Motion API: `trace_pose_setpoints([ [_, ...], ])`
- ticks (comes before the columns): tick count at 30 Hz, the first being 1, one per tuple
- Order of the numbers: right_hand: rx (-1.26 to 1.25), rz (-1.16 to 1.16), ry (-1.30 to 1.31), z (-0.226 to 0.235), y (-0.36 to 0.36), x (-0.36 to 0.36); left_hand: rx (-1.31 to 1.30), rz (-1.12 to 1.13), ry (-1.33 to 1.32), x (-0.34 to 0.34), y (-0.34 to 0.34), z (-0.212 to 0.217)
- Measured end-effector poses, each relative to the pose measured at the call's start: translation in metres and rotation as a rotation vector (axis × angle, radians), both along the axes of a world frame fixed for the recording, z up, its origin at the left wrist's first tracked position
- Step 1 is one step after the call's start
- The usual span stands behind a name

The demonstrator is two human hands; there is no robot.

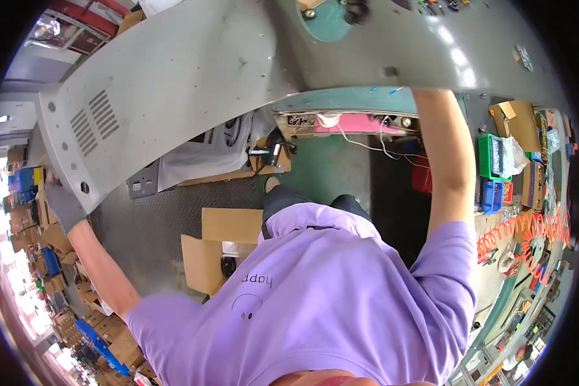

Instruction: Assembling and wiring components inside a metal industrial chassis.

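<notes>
Large grey panel lifted across upper frame, not yet set down: gloved left hand clenched on its lower-left corner at left edge, right hand hidden behind panel's upper-right edge, grip there untellable; boxes on floor below.

This is a factory workshop. Below the gloved left hand gripping the large grey sheet-metal panel lies a steel tread-plate floor with cardboard boxes; beyond the right arm sit green and blue plastic parts bins and an orange coiled air hose.
</notes>
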State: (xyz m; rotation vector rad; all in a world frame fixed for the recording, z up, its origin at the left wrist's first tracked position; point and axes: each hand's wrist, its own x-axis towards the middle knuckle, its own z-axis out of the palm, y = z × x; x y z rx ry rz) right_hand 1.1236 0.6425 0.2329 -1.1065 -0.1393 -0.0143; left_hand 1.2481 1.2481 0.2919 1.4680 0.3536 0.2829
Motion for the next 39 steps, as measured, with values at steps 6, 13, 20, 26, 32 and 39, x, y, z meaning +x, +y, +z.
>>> trace_pose_setpoints([
  [6, 0.139, -0.174, 0.036, 0.028, -0.148, -0.246, -0.054, -0.202, -0.083, -0.095, -0.14, 0.046],
  [13, 0.244, -0.695, 0.057, 0.045, -0.198, -0.52, 0.003, -0.698, -0.02, -0.11, -0.364, -0.011],
  [20, 0.396, -1.229, 0.074, 0.022, -0.166, -0.711, -0.212, -1.395, 0.275, -0.189, -0.65, -0.081],
  [26, 0.461, -1.788, 0.166, 0.028, -0.031, -0.739, -0.148, -1.876, 0.588, -0.301, -0.853, -0.145],
  [32, 0.454, -2.363, 0.235, 0.076, 0.092, -0.733, 0.029, -2.302, 0.894, -0.485, -0.954, -0.204],
  [39, 0.435, -2.798, 0.369, 0.124, 0.168, -0.739, 0.198, -2.582, 0.763, -0.716, -0.954, -0.269],
])
